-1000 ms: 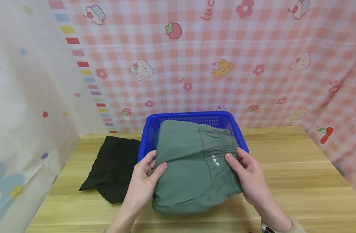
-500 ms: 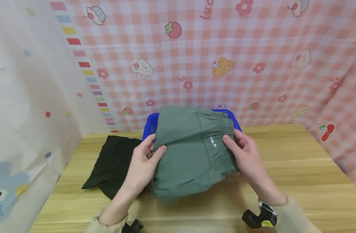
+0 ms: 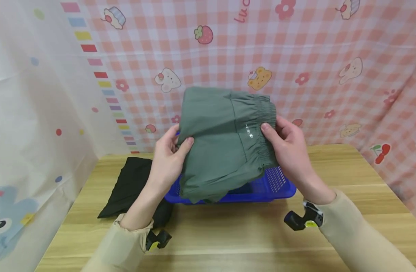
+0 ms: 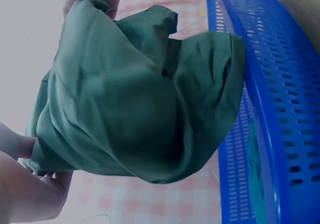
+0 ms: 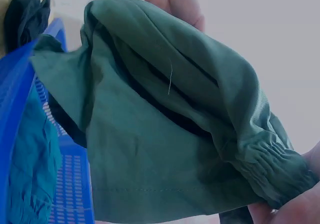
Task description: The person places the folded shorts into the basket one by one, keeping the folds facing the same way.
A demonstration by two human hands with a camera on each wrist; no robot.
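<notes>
Head view: the left hand (image 3: 167, 160) pinches an edge of the green elastic-waist shorts (image 3: 212, 145), the right hand (image 3: 291, 149) their waistband (image 3: 266, 110), holding them up so they hide the far rim of the blue basket (image 3: 286, 191). Wood tabletop (image 3: 350, 189) extends rightward; black cloth (image 3: 126, 185) lies to the left.

Left wrist view: the shorts overlap the basket's rim, contact unclear.

Right wrist view: teal fabric (image 5: 32, 159) lies inside the basket.

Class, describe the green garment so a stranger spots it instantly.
Find the blue basket on the wooden table. Above it, the left hand and right hand hold the green garment. Unlike the black cloth lying nearby, it is aloft, showing pale lettering.
</notes>
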